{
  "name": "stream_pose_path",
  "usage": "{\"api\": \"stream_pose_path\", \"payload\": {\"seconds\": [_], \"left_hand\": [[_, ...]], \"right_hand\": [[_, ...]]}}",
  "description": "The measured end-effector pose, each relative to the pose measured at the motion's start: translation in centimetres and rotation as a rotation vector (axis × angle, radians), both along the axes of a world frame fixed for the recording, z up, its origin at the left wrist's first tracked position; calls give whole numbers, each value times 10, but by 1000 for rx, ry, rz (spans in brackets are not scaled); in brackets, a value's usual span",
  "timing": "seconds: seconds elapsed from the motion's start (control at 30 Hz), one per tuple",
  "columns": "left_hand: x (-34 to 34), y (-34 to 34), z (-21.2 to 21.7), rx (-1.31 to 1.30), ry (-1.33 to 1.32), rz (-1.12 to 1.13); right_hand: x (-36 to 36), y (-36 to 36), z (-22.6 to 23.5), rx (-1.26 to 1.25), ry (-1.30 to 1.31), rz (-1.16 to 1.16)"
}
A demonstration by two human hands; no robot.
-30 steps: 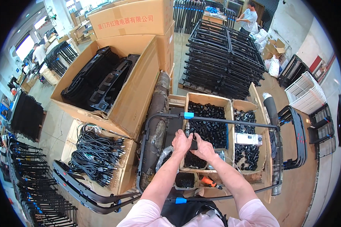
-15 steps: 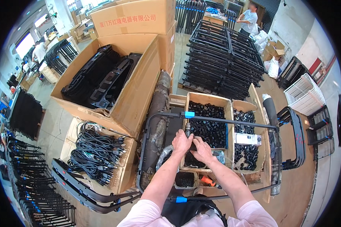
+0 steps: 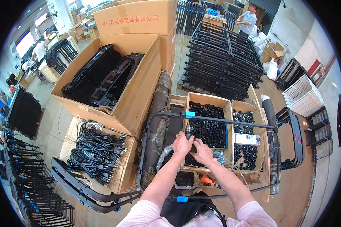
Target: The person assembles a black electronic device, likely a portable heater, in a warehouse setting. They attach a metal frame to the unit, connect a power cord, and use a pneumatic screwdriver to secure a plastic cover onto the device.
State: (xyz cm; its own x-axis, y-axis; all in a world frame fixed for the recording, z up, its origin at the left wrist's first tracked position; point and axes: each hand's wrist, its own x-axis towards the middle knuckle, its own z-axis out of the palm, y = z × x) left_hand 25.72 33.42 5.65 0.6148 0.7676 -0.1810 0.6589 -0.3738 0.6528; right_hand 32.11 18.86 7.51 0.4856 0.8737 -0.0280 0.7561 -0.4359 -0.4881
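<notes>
My left hand is closed round a dark power driver with a metal chuck, which points away from me at the far bar of a black rectangular frame. Close beside it, my right hand has its fingers curled against the tool's dark body; the palms hide most of the tool. Blue pads sit on the frame's far bar and near bar. The frame rests across the bench, around both forearms. Beyond my hands stands a wooden bin of small black parts.
To the left are bundled black cables on a carton and a large cardboard box of black panels. A wrapped roll lies by the frame. An orange-handled tool is near me. Stacked frames and a person are farther off.
Almost nothing differs. The view has shifted very slightly, and both hands stay at the same spot on the frame's far bar.
</notes>
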Motion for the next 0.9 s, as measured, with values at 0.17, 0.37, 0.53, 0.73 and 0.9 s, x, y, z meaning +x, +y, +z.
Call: {"api": "stream_pose_path", "payload": {"seconds": [0.17,0.37,0.53,0.73,0.9], "left_hand": [[-6,-8,3,12,-11,8],[-16,-16,-6,65,-56,26],[-27,-24,1,42,12,36],[-101,-90,47,-109,-99,85],[-232,-215,72,-501,-438,130]], "right_hand": [[-8,-7,2,-2,-1,-24],[-17,-15,0,74,-86,-29],[-32,-21,10,75,-120,-25],[-94,-101,53,176,-151,0],[-211,-221,97,255,-79,109]]}}
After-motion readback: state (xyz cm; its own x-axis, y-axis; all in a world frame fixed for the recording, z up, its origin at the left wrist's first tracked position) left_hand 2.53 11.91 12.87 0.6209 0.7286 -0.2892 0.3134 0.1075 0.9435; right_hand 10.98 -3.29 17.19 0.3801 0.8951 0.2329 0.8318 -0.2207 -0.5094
